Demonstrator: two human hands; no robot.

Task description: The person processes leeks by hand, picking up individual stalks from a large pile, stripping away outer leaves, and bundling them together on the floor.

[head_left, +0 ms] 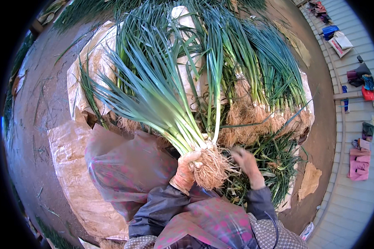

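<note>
Above the tan crinkled sheeting [68,166], 1 bundle of long green-and-white leafy stems with shaggy tan roots [180,128] slants, leaf tips toward the sheeting's far left edge, roots near the body. The left hand [185,170] grips its root end from the left; the right hand [246,162], fingers partly curled, is just right of the roots, possibly pinching strands; I cannot tell.
</note>
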